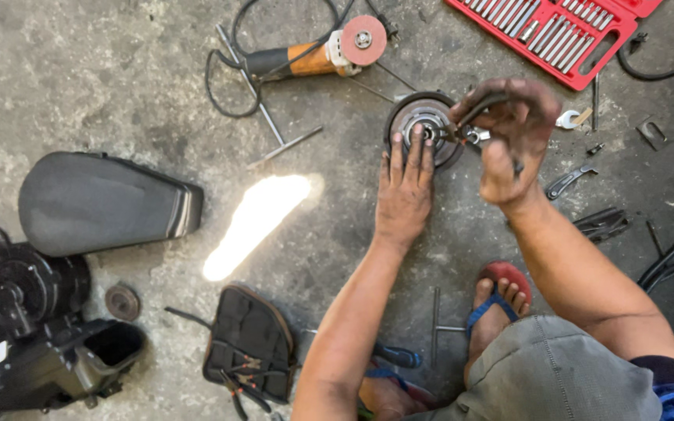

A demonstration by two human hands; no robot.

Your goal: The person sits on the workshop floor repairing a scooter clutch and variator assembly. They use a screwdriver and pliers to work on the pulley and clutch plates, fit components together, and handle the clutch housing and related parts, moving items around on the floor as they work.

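Rough grey concrete floor [118,70] is strewn with tools. Near its top middle lies a round metal wheel part [424,125]. The person's left hand [404,191] rests flat on it, fingers spread across its near edge. The right hand [512,140] is clenched around dark pliers [477,109], whose tip meets the part's centre. An orange angle grinder [313,54] lies just beyond, a red socket tray [555,35] to the right, a black seat [103,203] well off left.

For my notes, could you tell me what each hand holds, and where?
Right hand grips pliers by the handles, tip at the round part. Left hand holds nothing, pressing flat on that part.
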